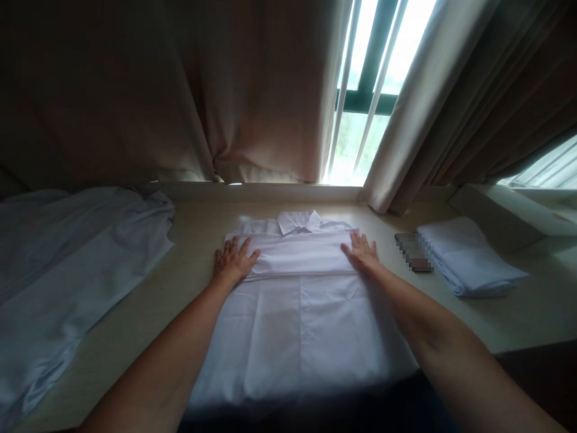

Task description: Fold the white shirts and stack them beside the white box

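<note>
1. Shirt (297, 300): white, mid-table, collar toward the window, sleeve band folded across the chest.
2. Left hand (234, 261), right hand (362, 254): flat, fingers spread, pressing the fold's ends.
3. Risk: uneven pressure could skew or crease the fold.
4. Nearby: phone (413, 252), folded pile (469, 255), loose cloth (67, 258); a sweeping arm could snag them.

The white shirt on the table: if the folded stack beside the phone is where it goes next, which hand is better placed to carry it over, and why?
Probably the right hand. It lies flat on the shirt at the edge nearer the folded stack and phone. The left hand presses the opposite edge.
</note>
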Demonstrator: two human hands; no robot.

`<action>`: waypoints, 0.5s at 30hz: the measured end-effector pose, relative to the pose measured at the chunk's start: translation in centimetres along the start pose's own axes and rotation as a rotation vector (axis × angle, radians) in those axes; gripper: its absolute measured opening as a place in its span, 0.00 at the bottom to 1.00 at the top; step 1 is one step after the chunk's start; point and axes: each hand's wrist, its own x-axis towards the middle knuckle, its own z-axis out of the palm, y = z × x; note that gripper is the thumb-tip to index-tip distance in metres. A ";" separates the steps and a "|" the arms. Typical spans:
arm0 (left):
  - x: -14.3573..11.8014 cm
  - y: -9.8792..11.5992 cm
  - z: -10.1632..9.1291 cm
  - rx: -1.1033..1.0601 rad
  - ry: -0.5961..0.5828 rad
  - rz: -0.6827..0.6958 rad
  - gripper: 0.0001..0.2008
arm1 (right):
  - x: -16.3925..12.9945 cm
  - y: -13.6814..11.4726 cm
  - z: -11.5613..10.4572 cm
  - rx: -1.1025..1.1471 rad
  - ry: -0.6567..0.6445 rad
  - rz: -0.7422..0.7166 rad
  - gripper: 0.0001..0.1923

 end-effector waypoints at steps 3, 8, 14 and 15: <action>0.4 0.0 0.1 -0.002 -0.015 -0.003 0.39 | 0.6 0.2 0.1 0.001 0.012 -0.016 0.43; 1.6 0.2 0.1 0.002 -0.042 0.004 0.39 | 1.1 0.5 0.1 -0.009 0.032 -0.031 0.44; 2.3 0.5 0.1 -0.004 -0.035 0.009 0.39 | 2.1 0.2 -0.2 -0.036 0.009 -0.014 0.43; 2.3 0.6 0.1 -0.008 -0.028 0.013 0.39 | 2.3 0.1 -0.3 -0.039 0.010 -0.012 0.43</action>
